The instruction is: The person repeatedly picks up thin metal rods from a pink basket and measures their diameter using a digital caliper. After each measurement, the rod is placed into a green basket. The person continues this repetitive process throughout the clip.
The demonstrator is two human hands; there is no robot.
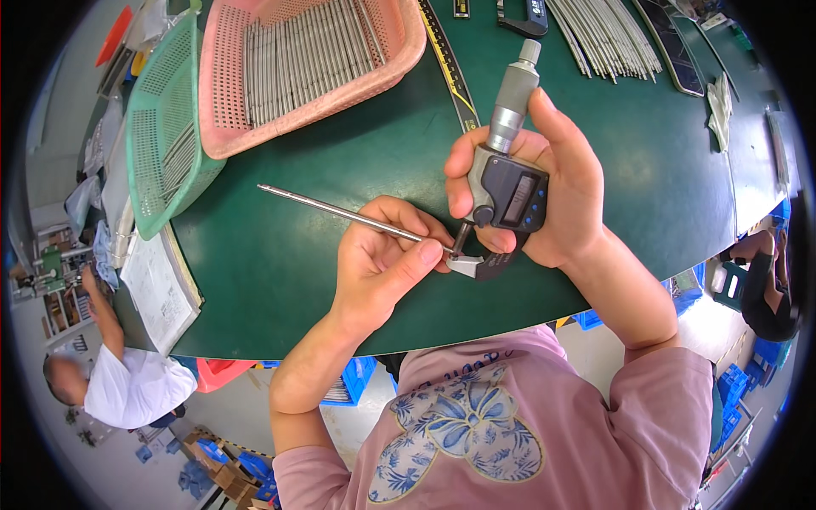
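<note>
My left hand (387, 259) is closed on a thin metal rod (327, 208), which slants from upper left down to the right. The rod's right end sits at the jaws of a digital micrometer (520, 191); whether the jaws touch it I cannot tell. My right hand (565, 191) is wrapped round the micrometer's grey and black body, its thumb up along the ribbed barrel. The small display faces up. Both hands are close together above the green table (280, 280).
A pink basket (314, 110) with many metal rods stands at the back left, beside a green basket (149, 144) holding a few rods. More rods (608, 38), a phone (671, 42) and a steel ruler (450, 68) lie farther back. Papers (161, 289) lie left. Other people are beyond both sides.
</note>
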